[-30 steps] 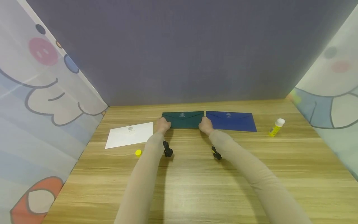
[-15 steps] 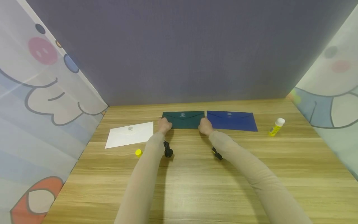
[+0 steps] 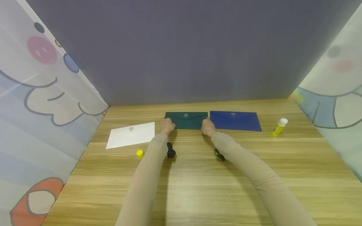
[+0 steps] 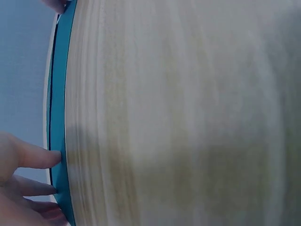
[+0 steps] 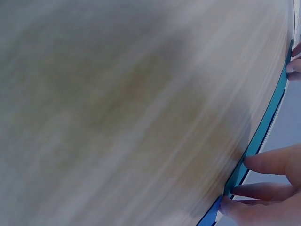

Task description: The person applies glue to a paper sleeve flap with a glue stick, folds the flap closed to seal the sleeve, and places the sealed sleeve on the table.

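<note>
Green env nudged a touch R, blue env w/ it.
Head: vs 1 s ago, both slid slightly; white env hasn't. Green's between L hand & R hand, on worktop; prob. fine position adj. L wrist: thumb + fingers pinch green's L end. R wrist: R end pinched too, fingertips by blue's corner.

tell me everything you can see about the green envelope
The green envelope is dark and looks like paper or card, with a pointed flap folded down and a small pale emblem. It lies on the wooden table, long side left to right, between the white envelope and the blue envelope. The left hand and right hand touch its opposite ends.
</note>
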`<state>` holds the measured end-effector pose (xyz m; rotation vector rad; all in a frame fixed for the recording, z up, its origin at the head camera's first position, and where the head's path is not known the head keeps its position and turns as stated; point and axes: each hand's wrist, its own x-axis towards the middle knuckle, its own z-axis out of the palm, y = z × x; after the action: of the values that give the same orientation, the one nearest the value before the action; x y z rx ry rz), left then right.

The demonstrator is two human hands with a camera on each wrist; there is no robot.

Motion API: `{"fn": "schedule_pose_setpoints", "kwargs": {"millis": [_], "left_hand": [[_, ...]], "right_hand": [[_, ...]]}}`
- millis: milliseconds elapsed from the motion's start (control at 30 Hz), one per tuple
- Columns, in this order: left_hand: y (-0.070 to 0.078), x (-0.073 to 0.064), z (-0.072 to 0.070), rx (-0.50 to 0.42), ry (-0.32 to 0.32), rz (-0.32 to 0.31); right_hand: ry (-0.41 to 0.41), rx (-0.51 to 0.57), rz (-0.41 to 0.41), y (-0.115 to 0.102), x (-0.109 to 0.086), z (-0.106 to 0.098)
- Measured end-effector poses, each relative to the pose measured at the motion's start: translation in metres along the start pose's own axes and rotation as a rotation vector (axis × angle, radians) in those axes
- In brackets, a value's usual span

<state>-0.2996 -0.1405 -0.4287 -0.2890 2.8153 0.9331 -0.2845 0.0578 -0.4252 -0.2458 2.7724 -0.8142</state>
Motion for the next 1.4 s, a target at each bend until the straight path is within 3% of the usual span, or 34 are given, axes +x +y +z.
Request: {"fn": "schedule_pose_setpoints", "kwargs": {"millis": [33, 67, 167, 267, 300, 333, 433, 500, 667, 733, 767, 867, 1033, 1100, 1200, 1267, 1300, 1333, 1400], "left_hand": [[-0.002, 0.002, 0.001, 0.022, 0.009, 0.025], [-0.011, 0.013, 0.01, 0.04, 0.045, 0.062], [-0.012, 0.02, 0.014, 0.102, 0.044, 0.074], [-0.003, 0.013, 0.008, 0.172, 0.024, 0.077], [0.009, 0.0, -0.002, 0.194, -0.022, 0.053], [0.014, -0.007, -0.007, 0.229, -0.027, 0.066], [0.026, -0.015, -0.017, 0.293, -0.078, 0.067], [0.03, -0.007, -0.02, 0.325, -0.135, 0.039], [0.019, 0.035, -0.026, 0.341, -0.21, 0.122], [0.02, 0.039, -0.038, 0.351, -0.226, 0.149], [0.026, 0.035, -0.048, 0.362, -0.249, 0.127], [0.024, 0.038, -0.069, 0.337, -0.258, 0.163], [-0.036, 0.104, -0.086, 0.31, -0.218, 0.343], [-0.057, 0.112, -0.098, 0.289, -0.222, 0.38], [-0.069, 0.087, -0.123, 0.221, -0.243, 0.378], [-0.064, 0.05, -0.141, 0.172, -0.249, 0.33], [-0.067, 0.039, -0.147, 0.153, -0.235, 0.322], [-0.066, 0.024, -0.153, 0.145, -0.234, 0.267], [-0.086, 0.02, -0.162, 0.127, -0.218, 0.259]], "right_hand": [[0.0, 0.001, 0.002, 0.0, 0.0, 0.0], [0.0, 0.003, 0.005, 0.0, 0.0, 0.0], [-0.013, 0.011, 0.014, -0.001, 0.001, -0.001], [-0.02, 0.022, 0.007, 0.0, 0.001, -0.002], [-0.017, 0.026, 0.002, 0.0, 0.0, -0.003], [-0.015, 0.03, 0.0, -0.001, 0.0, -0.003], [-0.012, 0.041, -0.001, -0.001, -0.001, -0.005], [-0.003, 0.047, -0.001, -0.003, -0.002, -0.007], [0.03, 0.077, -0.024, -0.009, -0.004, -0.008], [0.044, 0.092, -0.039, -0.013, -0.003, -0.007], [0.05, 0.1, -0.05, -0.015, -0.003, -0.006], [0.062, 0.13, -0.084, -0.023, -0.003, -0.004], [0.025, 0.209, -0.152, -0.038, -0.005, 0.001], [-0.009, 0.241, -0.178, -0.045, -0.008, 0.003], [-0.07, 0.282, -0.215, -0.055, -0.011, 0.007], [-0.105, 0.318, -0.216, -0.062, -0.012, 0.01], [-0.123, 0.344, -0.213, -0.065, -0.012, 0.012], [-0.135, 0.363, -0.215, -0.067, -0.01, 0.015], [-0.142, 0.386, -0.233, -0.072, -0.009, 0.019]]}}
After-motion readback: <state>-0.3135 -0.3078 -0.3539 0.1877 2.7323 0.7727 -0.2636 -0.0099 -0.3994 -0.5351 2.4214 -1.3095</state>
